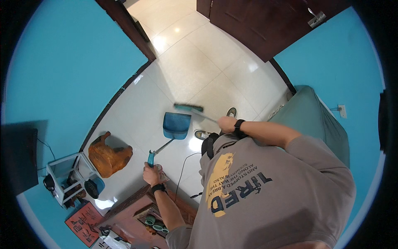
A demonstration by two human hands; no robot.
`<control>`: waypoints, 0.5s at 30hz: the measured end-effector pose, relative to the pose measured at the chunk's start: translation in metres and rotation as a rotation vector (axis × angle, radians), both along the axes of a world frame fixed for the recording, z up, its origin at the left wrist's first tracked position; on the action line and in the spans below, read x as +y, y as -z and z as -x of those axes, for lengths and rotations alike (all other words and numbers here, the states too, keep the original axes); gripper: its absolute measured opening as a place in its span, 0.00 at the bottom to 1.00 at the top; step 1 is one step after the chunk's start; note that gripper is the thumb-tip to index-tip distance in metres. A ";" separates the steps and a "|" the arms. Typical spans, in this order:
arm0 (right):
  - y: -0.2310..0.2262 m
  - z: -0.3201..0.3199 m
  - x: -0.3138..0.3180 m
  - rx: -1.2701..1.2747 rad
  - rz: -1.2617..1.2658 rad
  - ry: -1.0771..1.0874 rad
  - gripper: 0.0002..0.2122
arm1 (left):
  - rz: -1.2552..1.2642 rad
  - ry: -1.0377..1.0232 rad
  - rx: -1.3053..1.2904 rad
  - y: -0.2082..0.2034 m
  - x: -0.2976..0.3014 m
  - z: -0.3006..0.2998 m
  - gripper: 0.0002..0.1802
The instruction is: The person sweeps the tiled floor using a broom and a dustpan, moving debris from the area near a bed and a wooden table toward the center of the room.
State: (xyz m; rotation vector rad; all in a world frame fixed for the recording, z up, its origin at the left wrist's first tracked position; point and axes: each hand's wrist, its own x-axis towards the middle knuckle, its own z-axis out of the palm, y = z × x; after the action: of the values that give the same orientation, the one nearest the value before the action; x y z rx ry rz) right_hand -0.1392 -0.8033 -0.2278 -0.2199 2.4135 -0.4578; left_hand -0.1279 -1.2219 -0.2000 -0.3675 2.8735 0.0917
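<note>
My left hand (152,174) is closed around the blue grip of a long-handled dustpan (176,124). Its blue pan rests on the tiled floor, left of my shoes. My right hand (227,124) is wrapped round the pale handle of a broom (188,107). The broom's dark green head lies on the floor just beyond the dustpan's far edge, slightly blurred. No sweepings can be made out in the pan or beside it.
A brown wooden stool (108,155) and a white rack (70,178) stand at left. A wooden cabinet (124,222) is near my left arm. A green-covered piece of furniture (317,124) sits at right. A thin cable (181,172) crosses the floor. A dark door (273,25) stands ajar ahead.
</note>
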 end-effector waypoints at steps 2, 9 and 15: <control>-0.013 0.011 -0.023 -0.018 -0.015 -0.087 0.08 | -0.001 -0.001 0.023 0.003 0.003 -0.010 0.14; -0.023 0.033 0.055 -0.042 -0.099 0.070 0.09 | 0.047 -0.118 0.016 -0.002 0.012 -0.025 0.15; -0.068 -0.023 0.170 -0.281 0.126 0.806 0.16 | 0.074 -0.132 0.067 0.000 0.015 -0.020 0.14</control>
State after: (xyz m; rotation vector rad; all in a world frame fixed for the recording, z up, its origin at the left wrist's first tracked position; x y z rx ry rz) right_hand -0.1162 -0.6337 -0.1596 0.7444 2.1102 -0.9213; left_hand -0.1083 -1.2066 -0.1996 -0.5795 2.9217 0.0209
